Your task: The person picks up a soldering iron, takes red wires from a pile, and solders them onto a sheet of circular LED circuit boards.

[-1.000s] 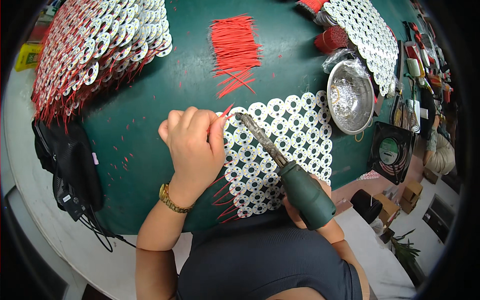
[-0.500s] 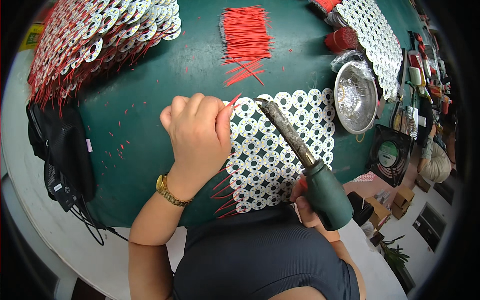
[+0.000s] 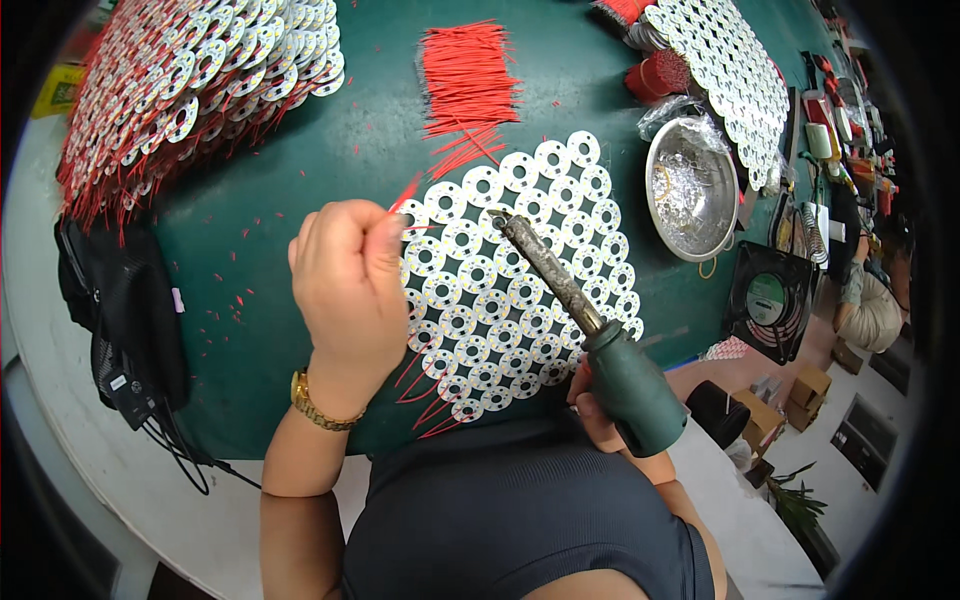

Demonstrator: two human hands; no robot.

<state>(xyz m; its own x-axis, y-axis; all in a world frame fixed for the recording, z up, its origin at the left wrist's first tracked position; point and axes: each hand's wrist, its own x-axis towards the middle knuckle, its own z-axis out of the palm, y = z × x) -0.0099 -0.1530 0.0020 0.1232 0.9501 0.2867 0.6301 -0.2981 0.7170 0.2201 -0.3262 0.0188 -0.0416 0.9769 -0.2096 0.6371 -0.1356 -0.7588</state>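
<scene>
My left hand (image 3: 345, 275) pinches a few thin red wires (image 3: 407, 193), their ends poking out past thumb and fingertips. It hovers at the left edge of a panel of white ring-shaped LED circuit boards (image 3: 514, 262). Several red wires (image 3: 428, 412) stick out from the panel's lower left boards. In my right hand (image 3: 598, 418) is a soldering iron with a green handle (image 3: 637, 392). Its dark, crusted tip (image 3: 500, 218) points up and left over the panel's upper part; whether it touches a board I cannot tell.
Beyond the panel lies a pile of cut red wires (image 3: 468, 80). A tall stack of wired ring boards (image 3: 200, 75) fills the far left, above a black bag (image 3: 125, 310). On the right are a metal bowl (image 3: 655, 205), more board panels (image 3: 725, 75) and a black fan (image 3: 768, 300).
The panel has turned counterclockwise, its far right corner swinging up. My left hand with the wires and the soldering iron have both shifted left in view.
</scene>
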